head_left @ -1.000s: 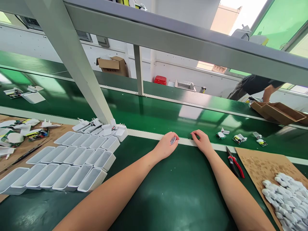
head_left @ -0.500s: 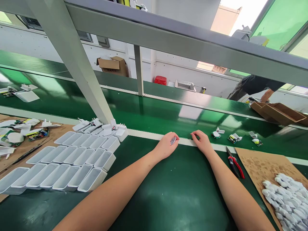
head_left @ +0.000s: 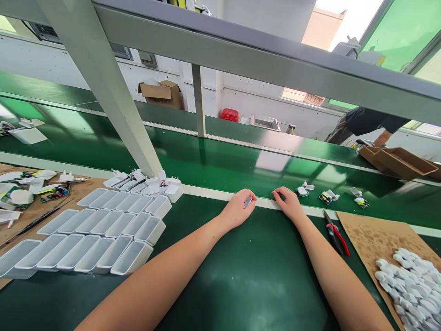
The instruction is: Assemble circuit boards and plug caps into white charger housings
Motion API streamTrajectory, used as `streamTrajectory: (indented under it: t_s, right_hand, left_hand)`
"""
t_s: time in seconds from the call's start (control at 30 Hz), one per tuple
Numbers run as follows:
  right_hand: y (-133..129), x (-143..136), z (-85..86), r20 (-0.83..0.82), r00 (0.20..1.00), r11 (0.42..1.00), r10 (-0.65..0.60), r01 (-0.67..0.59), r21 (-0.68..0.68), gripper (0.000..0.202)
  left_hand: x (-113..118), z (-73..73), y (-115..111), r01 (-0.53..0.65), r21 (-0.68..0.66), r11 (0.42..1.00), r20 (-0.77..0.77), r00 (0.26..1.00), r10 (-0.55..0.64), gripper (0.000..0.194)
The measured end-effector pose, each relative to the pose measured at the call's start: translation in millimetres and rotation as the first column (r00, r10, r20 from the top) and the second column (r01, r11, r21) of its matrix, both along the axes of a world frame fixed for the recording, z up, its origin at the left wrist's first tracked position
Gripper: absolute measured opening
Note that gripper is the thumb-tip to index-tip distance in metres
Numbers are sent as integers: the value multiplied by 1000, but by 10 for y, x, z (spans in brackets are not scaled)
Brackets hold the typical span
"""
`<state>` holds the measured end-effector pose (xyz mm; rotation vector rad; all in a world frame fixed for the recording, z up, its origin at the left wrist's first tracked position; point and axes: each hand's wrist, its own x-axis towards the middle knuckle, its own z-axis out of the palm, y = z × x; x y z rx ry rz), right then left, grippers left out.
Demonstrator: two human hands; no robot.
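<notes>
My left hand (head_left: 237, 208) rests at the white strip along the bench's far edge, its fingers closed around a small white plastic piece (head_left: 248, 201). Most of that piece is hidden by the fingers. To its right, my right hand (head_left: 289, 202) lies on the same strip with fingers curled in and nothing visible in them. Just beyond the right hand, several small circuit boards with white plastic parts (head_left: 329, 196) sit on the green conveyor belt (head_left: 227, 170). Red-handled pliers (head_left: 339, 239) lie beside my right forearm.
Rows of open white plastic cases (head_left: 93, 223) stand at left, near cardboard bearing loose boards (head_left: 55, 191). At right, a heap of small white parts (head_left: 413, 285) lies on cardboard (head_left: 382, 230). A grey post (head_left: 103, 87) and crossbeam stand ahead. Another person (head_left: 368, 124) bends over cardboard boxes.
The boards and white parts on the belt have moved left, on both sides of the view. Both my hands stay almost still.
</notes>
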<state>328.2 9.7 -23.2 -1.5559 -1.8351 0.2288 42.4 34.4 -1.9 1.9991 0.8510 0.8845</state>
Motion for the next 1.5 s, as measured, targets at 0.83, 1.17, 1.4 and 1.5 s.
streamTrajectory:
  t_s: [0.83, 1.17, 1.4, 1.5]
  right_hand:
    - [12, 24, -21, 25, 999, 1000, 30, -30, 4, 30]
    - [9, 4, 4, 34, 999, 999, 40, -40, 13, 32]
    - [-12, -16, 5, 33, 997, 998, 65, -65, 3, 29]
    - [-11, -6, -4, 32, 997, 998, 70, -70, 3, 28]
  left_hand:
    - [11, -8, 8, -5, 8, 1000, -5, 1000, 5, 11]
    - [9, -20, 7, -8, 14, 1000, -1, 1000, 8, 11]
    - [15, -14, 6, -4, 24, 1000, 2, 1000, 4, 11]
    - [12, -13, 3, -2, 28, 1000, 1, 1000, 2, 11]
